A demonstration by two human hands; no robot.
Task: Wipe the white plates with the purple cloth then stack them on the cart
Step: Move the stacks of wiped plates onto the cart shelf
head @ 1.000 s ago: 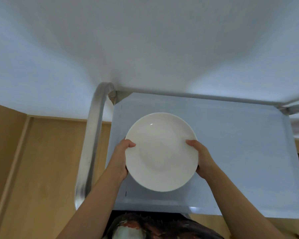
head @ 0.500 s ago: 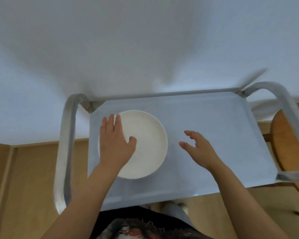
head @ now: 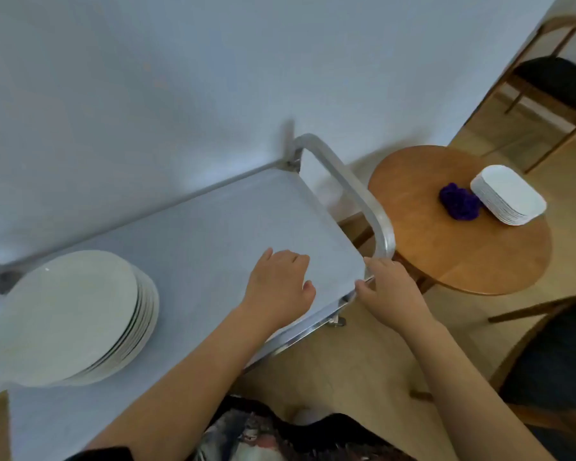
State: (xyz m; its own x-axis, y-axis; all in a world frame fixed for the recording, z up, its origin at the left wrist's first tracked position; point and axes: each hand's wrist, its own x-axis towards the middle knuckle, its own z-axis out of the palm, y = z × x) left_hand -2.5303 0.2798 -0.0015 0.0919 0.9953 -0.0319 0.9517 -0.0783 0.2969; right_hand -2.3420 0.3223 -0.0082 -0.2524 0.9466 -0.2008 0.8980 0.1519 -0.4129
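Both my hands are empty, fingers loosely apart: left hand [head: 280, 287] over the cart [head: 213, 227], right hand [head: 389, 287] at its corner. Wiped plates [head: 70, 314] sit stacked there. Next I reach for the purple cloth [head: 459, 202] beside the unwiped plates [head: 509, 194] on the round desk [head: 446, 247].

There are two stacks of plates: one round stack [head: 70, 317], one oblong stack [head: 509, 194]. One purple cloth [head: 459, 202], one cart [head: 213, 234], one round table [head: 446, 247], two chairs, two hands.
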